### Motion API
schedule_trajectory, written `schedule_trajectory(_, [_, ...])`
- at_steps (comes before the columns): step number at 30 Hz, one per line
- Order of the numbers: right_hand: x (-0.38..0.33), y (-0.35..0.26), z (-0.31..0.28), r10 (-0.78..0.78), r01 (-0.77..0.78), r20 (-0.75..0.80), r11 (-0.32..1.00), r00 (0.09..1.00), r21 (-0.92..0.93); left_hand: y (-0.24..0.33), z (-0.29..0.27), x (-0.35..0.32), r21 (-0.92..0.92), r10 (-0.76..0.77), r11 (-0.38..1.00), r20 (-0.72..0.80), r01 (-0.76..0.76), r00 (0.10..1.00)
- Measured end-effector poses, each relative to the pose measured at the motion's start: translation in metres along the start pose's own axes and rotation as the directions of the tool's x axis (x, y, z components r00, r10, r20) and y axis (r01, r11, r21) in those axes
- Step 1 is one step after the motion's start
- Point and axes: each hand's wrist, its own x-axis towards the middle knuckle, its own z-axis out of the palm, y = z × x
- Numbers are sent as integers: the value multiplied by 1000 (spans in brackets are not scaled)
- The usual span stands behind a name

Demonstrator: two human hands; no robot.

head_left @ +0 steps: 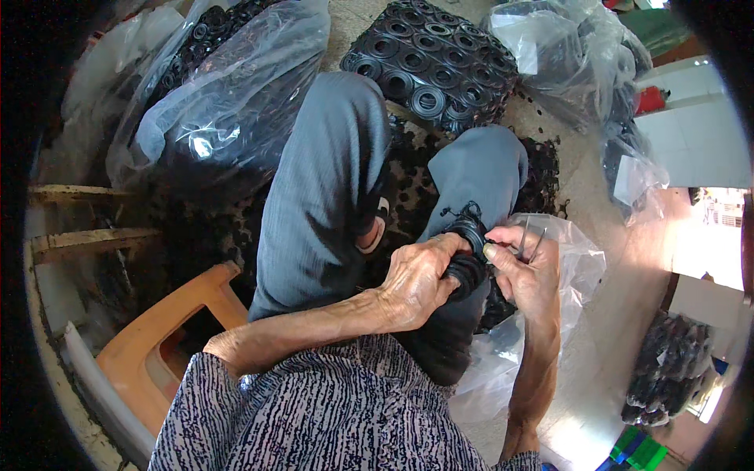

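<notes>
— Where does the work stand?

— Partway, by my reckoning. My left hand [416,279] is clenched around a stack of black rubber rings [468,251], pressed together over my right knee [479,169]. Beyond my hands lies a moulded sheet of rings [432,59] with its rings not yet separated, and loose black scraps [542,169] litter the floor past the knee — so some trimming looks done, plenty left.

— And the other hand?

— My right hand [526,271] is closed on small metal scissors [530,239], thumb tip touching the stack's edge. Whether the blades stand apart I cannot tell.

— Where do finished pieces go?

— Probably the clear plastic bag [573,267] just under and beyond my right hand; dark pieces show inside, beneath my wrists. That's a guess.

— Anything else about?

— A big bag of black parts [228,102] well off to the left of my left hand, more bags [597,71] far beyond my right, an orange stool [169,337] beside my left elbow.
</notes>
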Motion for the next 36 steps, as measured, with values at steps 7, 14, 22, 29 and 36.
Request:
schedule_trajectory(7, [0,18,10,-185,165,-166,978,969,-124,1,5,7,151,21,988,-22,-17,1000])
schedule_trajectory(14, [27,33,-1,-490,194,-457,810,742,-554,-3,12,-4,175,9,985,27,-13,1000])
schedule_trajectory(22, [46,48,-8,-306,148,-471,928,827,-342,-21,-4,-9,15,145,989,0,-145,989])
schedule_trajectory(29, [24,41,-14,-488,72,-607,813,627,-578,-21,-60,5,-998,-281,-46,52,41,958])
schedule_trajectory(36, [-22,21,21,-738,620,168,394,653,-678,-9,-52,15,-892,20,-297,352,341,936])
